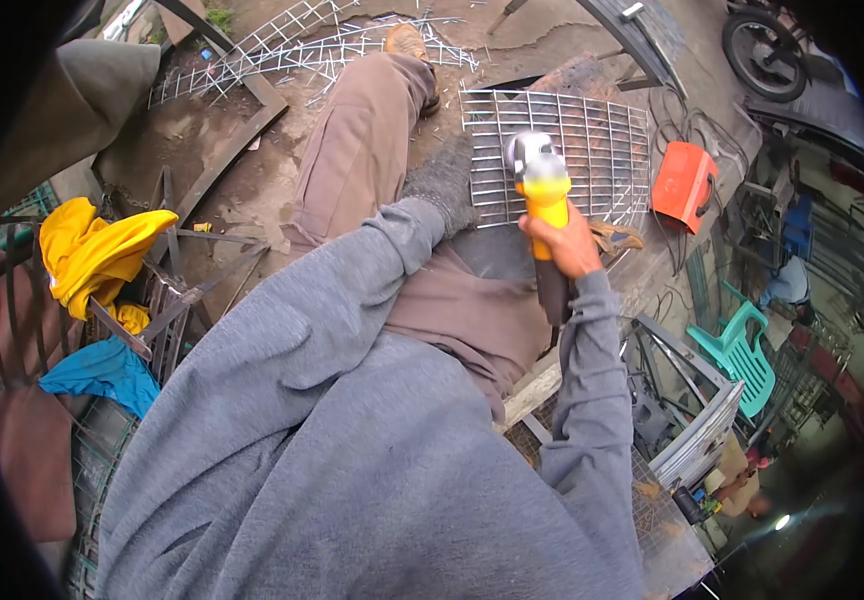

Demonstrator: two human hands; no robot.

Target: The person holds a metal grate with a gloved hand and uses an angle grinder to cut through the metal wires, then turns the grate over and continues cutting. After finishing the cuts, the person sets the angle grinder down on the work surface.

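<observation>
My right hand (569,243), bare, is wrapped round the yellow body of an angle grinder (549,207). The grinder's head is over a wire mesh panel (602,130), its front blurred by motion. In a dark grey knitted glove, my left hand (444,185) is closed at the panel's left edge, its fingertips partly hidden. The panel lies in front of my lap, over a rusty metal surface. Beside my right hand, a brown glove (617,238) rests near the panel's lower right corner.
Cut mesh strips (282,45) and wire bits litter the ground ahead. An orange-red box (684,187) with cables stands at right, near a green plastic chair (740,355). Yellow cloth (92,255) and blue cloth (107,378) hang on metal frames at left. A person (737,480) is at lower right.
</observation>
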